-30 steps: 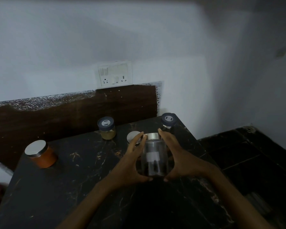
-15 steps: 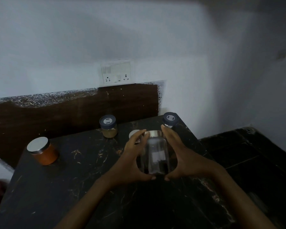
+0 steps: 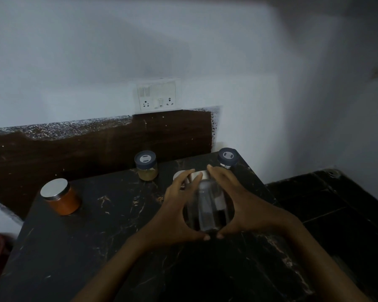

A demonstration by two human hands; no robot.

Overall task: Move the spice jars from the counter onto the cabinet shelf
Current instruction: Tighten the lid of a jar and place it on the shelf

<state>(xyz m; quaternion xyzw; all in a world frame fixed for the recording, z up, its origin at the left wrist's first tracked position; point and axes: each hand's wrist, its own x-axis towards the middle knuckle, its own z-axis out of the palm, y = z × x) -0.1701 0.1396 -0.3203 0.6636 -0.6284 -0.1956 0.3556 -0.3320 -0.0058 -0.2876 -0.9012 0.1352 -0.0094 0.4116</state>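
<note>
- Head view: your left hand (image 3: 175,212) and right hand (image 3: 247,205) cup a clear glass jar (image 3: 207,205) with a silver lid between them, over the middle of a dark marble worktop (image 3: 96,247).
- Your fingers (image 3: 184,182) wrap the jar's sides from both flanks and your thumbs nearly meet under its base, so both hands are closed around it. The jar tilts a little away from you. It looks mostly empty, with something dark low inside.
- Whether the base is touching the worktop or just above it, you cannot tell; your thumbs cover that spot.
- More jars wait on the worktop: an orange-filled jar (image 3: 60,198) with a silver lid far to your left, a yellow-filled jar (image 3: 146,165) with a dark blue lid near the back, another blue-lidded jar (image 3: 227,158) at the back right corner, and a silver lid (image 3: 179,176) peeking out just behind your left hand.
- A white switch and socket plate (image 3: 157,94) sits on the wall above.
- No cabinet shelf is in sight.
- To do this step well, bring the jar upright, keep your thumbs supporting the base, and lift straight up so you clear the jars behind before turning toward the shelf.
</note>
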